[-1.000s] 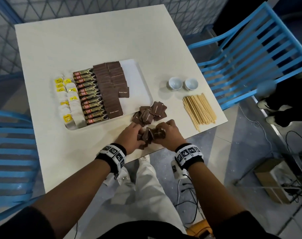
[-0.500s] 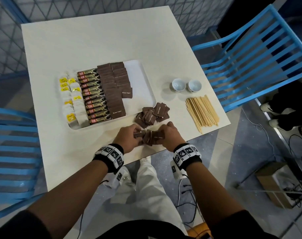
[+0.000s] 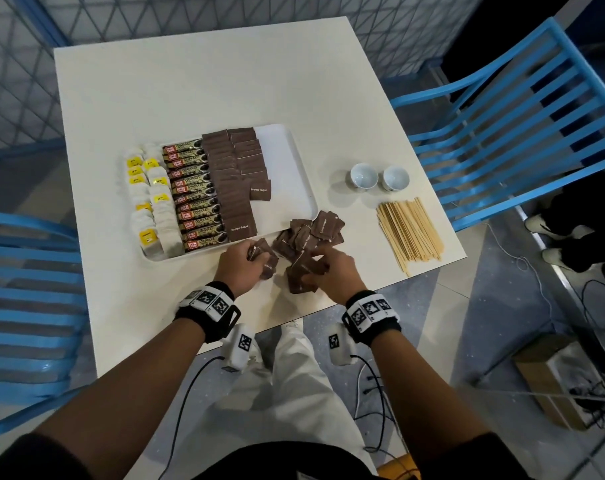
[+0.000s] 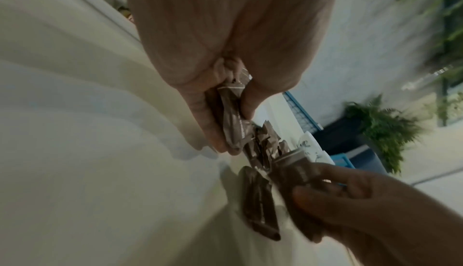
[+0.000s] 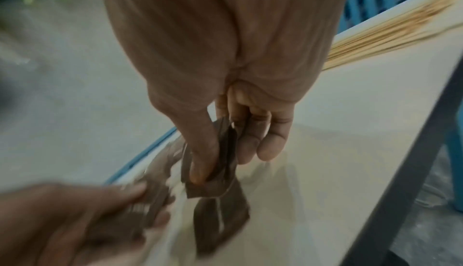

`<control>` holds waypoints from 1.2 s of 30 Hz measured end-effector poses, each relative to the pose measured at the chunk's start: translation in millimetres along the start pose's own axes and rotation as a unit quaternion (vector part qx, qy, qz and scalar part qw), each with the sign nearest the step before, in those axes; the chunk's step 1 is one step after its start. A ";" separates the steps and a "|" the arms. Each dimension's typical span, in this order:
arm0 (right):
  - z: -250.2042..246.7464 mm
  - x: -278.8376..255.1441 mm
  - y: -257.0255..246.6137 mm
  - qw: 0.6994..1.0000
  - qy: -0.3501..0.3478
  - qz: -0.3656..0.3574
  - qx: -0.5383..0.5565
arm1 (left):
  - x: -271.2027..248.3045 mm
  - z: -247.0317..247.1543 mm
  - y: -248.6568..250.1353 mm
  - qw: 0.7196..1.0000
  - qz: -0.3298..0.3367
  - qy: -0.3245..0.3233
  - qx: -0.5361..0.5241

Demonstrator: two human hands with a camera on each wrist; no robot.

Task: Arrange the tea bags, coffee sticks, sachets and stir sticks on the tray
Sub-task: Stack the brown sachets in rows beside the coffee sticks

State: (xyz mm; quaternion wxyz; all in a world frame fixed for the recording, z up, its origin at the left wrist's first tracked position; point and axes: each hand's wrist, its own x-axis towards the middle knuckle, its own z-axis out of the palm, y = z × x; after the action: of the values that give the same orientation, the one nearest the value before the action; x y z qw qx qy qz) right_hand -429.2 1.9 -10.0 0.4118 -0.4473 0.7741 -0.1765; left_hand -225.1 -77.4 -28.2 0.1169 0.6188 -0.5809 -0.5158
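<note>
So we've got sachets [image 3: 263,260] bunched in left hand [image 3: 239,264], right hand [image 3: 333,276] pinching more by loose pile [image 3: 313,233], likely squaring stack for tray [image 3: 296,174]. Tray rows fill left first. Stir sticks [image 3: 409,233] still off-tray, right side.

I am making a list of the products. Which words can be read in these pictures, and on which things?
"Brown Sugar": brown sachets on the tray, also.
"GRANULES": coffee sticks; their red brand mark is too small to read.
Tea bag tags: unreadable.
Wristband markers: patterns, no words.
Wrist views: print blurred.
</note>
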 end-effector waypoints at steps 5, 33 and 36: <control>23.4 3.6 -6.3 0.996 0.005 -0.031 -0.088 | -8.1 -1.9 5.9 1.000 -0.002 0.015 -0.022; -45.5 62.0 -91.4 0.988 -0.087 -0.041 0.120 | 41.4 -49.5 61.4 0.891 -0.135 -0.047 -0.431; -43.8 79.5 -115.0 0.975 -0.095 -0.046 0.196 | 49.2 -60.7 76.3 0.851 -0.148 -0.074 -0.498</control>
State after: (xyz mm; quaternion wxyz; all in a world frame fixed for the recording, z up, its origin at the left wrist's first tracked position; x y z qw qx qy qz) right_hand -421.9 -130.7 51.9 0.5544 -0.4080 0.6602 -0.3006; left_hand -233.9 -169.0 30.6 0.2885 0.5165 -0.1548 -0.7912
